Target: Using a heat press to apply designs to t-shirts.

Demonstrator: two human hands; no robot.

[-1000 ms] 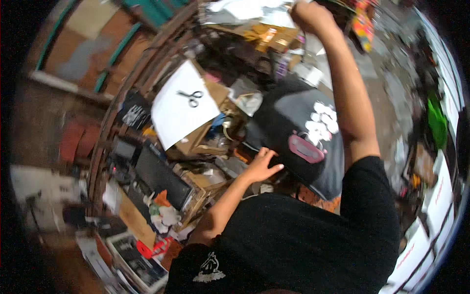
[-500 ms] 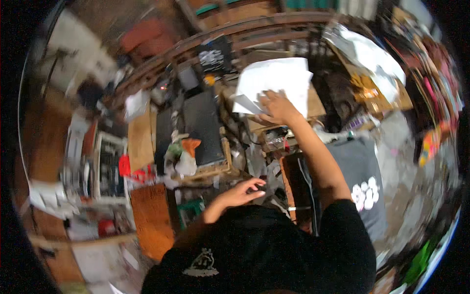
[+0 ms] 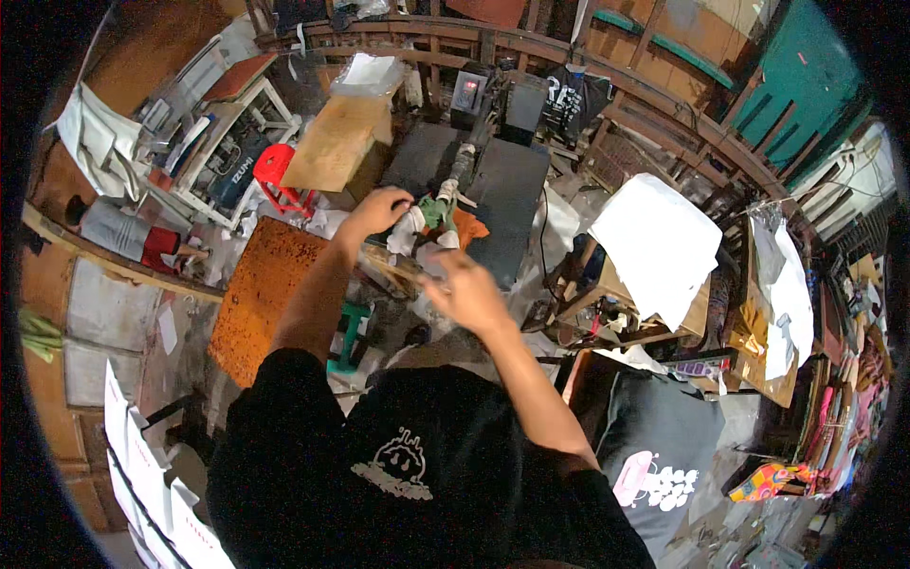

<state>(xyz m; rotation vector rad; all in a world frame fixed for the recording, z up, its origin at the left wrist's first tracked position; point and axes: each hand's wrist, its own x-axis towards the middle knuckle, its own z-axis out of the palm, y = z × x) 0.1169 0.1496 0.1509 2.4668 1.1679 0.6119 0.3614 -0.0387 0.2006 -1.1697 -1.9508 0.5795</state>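
My left hand (image 3: 379, 211) is beside the rags tied round the lever of a black heat press, its fingers bent and apart from the thumb. My right hand (image 3: 466, 292) is just right of and nearer than the rags, smeared by motion, with thumb and fingers apart; nothing shows in it. White, green and orange rags (image 3: 442, 216) hang at the lever's near end. The lever (image 3: 462, 169) runs back over the press's black plate (image 3: 512, 194). A control box (image 3: 468, 93) with a red lit display stands at the far end.
White sheets (image 3: 659, 247) lie over a wooden stand on the right. A black printed shirt (image 3: 654, 427) is spread nearer me. To the left are a rusty orange board (image 3: 265, 294), a red stool (image 3: 275, 175) and a wooden box (image 3: 346, 133). A green stool (image 3: 351, 337) stands below my left forearm.
My right hand has left the white sheets and moved left to the press. My left hand has reached forward to the rags. The view has turned left.
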